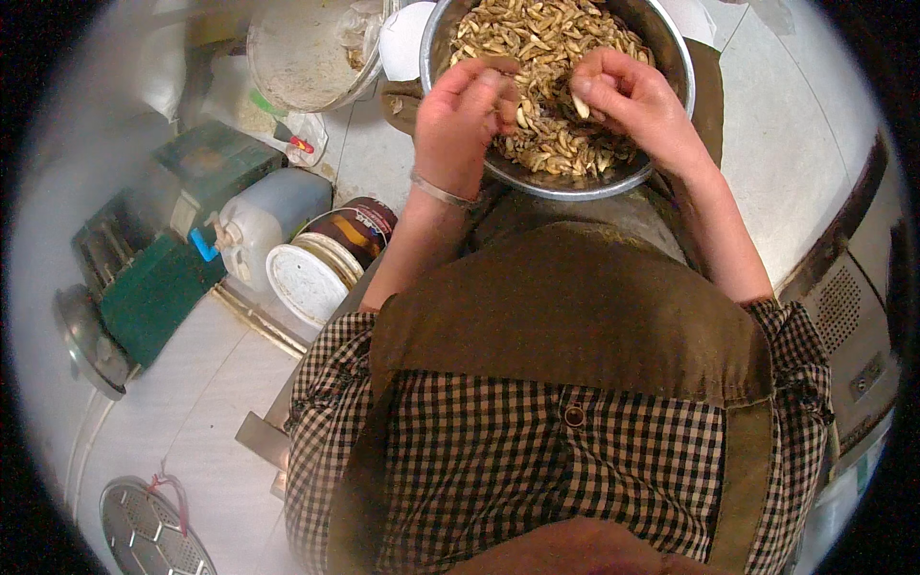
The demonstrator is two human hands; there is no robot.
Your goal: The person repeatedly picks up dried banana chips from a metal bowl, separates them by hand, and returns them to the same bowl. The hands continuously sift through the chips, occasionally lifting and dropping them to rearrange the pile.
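Observation:
A metal bowl [559, 192] rests at my lap, against the apron. Many small, slender tan-brown pieces [546, 29] are heaped in it; exactly what they are I cannot tell. My right hand [627, 90] is over the right half of the bowl, pinching one pale piece [581, 106] between thumb and fingers. Opposite it, my left hand [467, 100] hovers above the bowl's left side with fingers bent. Blur hides whether those fingers grip a piece. Between the hands, darker pieces show in the heap.
Left of me stand a lidded white bucket [305, 284], a dark printed bucket [363, 223], a plastic jug with a blue spout [277, 215] and green boxes [162, 298]. A large pale tub [309, 57] is beyond. A perforated metal disc [154, 528] lies lower left.

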